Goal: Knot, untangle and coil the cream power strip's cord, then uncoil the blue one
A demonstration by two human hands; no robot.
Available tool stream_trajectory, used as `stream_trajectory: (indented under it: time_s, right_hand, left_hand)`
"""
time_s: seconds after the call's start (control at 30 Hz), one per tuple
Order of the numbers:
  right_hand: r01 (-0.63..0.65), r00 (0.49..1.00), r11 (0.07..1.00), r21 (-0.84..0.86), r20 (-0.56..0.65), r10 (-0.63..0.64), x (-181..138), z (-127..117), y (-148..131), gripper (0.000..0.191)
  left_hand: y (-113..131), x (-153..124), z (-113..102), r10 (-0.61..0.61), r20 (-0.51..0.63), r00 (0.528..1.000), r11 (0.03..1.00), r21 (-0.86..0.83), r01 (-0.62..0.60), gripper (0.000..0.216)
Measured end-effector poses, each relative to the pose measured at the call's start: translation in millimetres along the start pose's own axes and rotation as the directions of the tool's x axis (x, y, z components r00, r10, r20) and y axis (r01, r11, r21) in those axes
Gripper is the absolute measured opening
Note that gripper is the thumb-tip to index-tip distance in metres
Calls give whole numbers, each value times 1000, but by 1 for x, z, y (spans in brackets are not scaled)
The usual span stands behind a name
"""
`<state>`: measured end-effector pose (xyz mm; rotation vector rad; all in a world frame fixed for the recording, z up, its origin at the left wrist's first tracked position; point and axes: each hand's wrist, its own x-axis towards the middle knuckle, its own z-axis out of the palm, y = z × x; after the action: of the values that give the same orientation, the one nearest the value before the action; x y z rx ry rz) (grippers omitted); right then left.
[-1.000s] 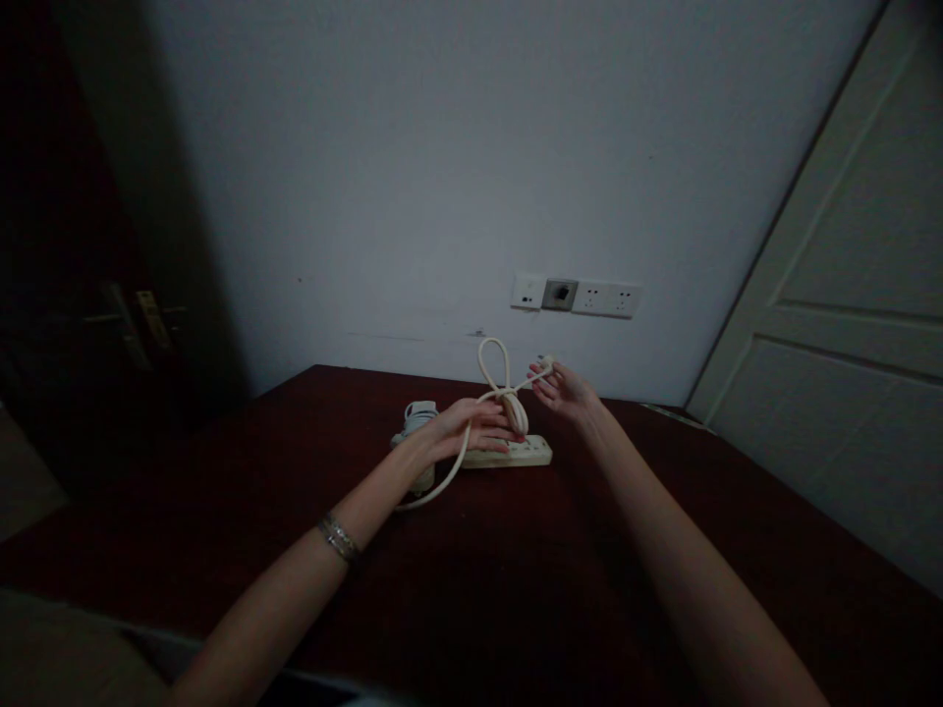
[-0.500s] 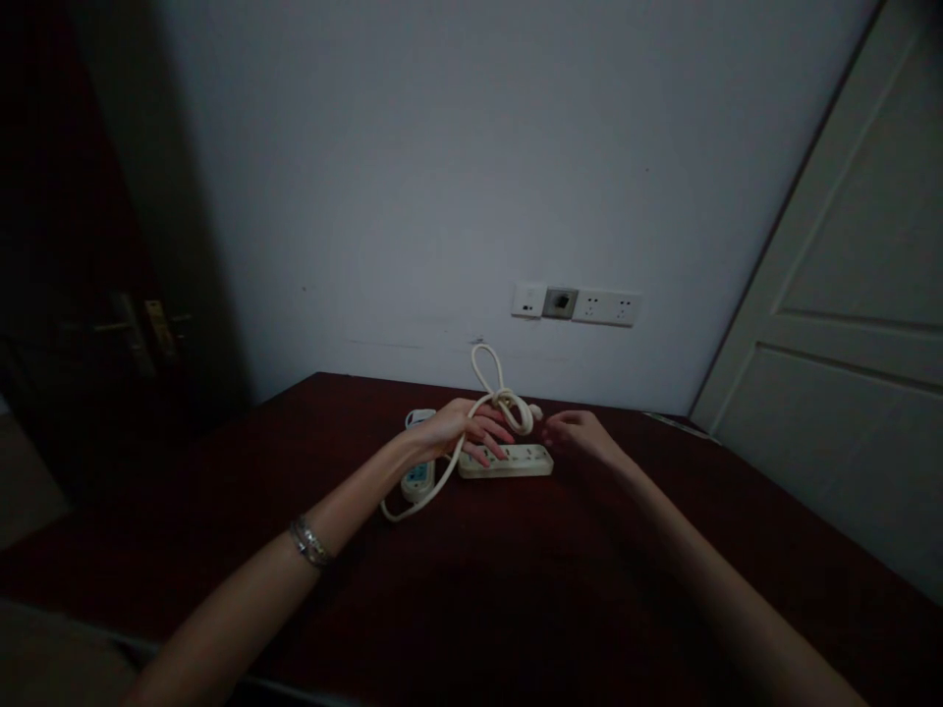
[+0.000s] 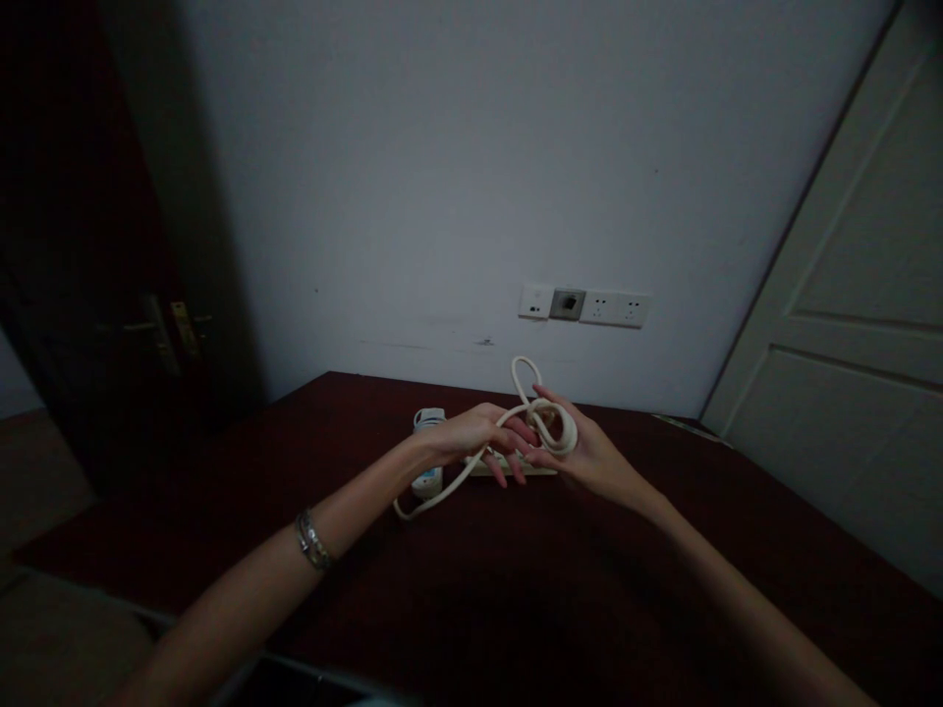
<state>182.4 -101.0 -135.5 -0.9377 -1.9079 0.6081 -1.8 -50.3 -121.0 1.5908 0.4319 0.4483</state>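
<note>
A white power cord [image 3: 462,478] is looped and knotted above the table, with one loop standing up towards the wall. My right hand [image 3: 589,447] curls round the bundled coils from the right, thumb and fingers on either side. The cord runs across my left hand [image 3: 478,432], whose fingers are bent about it near the knot. Below the hands lies a white power strip [image 3: 541,470], mostly covered by them. Another power strip [image 3: 427,481], white with blue sockets, lies to the left, partly behind my left wrist.
The dark red table [image 3: 354,609] meets a pale wall carrying wall sockets [image 3: 615,308] and a grey outlet plate [image 3: 567,303]. A white door [image 3: 869,295] stands at the right, and a dark door with a handle [image 3: 158,329] at the left.
My right hand has moved in and closed round the cord's coils, where before it was beside them. The knotted cord and my left hand have shifted right in view.
</note>
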Motion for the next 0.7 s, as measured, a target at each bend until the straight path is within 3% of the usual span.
stream_trajectory:
  time_s: [0.17, 0.3, 0.4, 0.5, 0.6, 0.7]
  right_hand:
    - [79, 980, 993, -91, -175, -94, -2, 0, -13, 51]
    - [41, 959, 978, -202, -266, -95, -8, -22, -24, 35]
    - [22, 932, 970, -243, -347, -108, -14, -46, -28, 32]
    - [-9, 909, 964, -265, -403, -103, -22, -65, -33, 34]
    - [-42, 901, 961, -273, -425, -82, -28, -77, -37, 34]
    - [-50, 891, 959, -279, -446, -84, -32, -83, -37, 34]
  left_hand:
    - [22, -14, 7, 7, 54, 999, 990, 138, -15, 22]
    - [25, -23, -15, -3, -48, 999, 980, 198, 12, 38]
    - [4, -20, -45, 14, -208, 978, 890, 449, 83, 32]
    - [-29, -8, -71, 161, -344, 925, 624, 761, 175, 21]
    - [-58, 7, -84, 211, -365, 907, 567, 801, 191, 20]
    - [-78, 20, -87, 205, -335, 920, 554, 814, 174, 26]
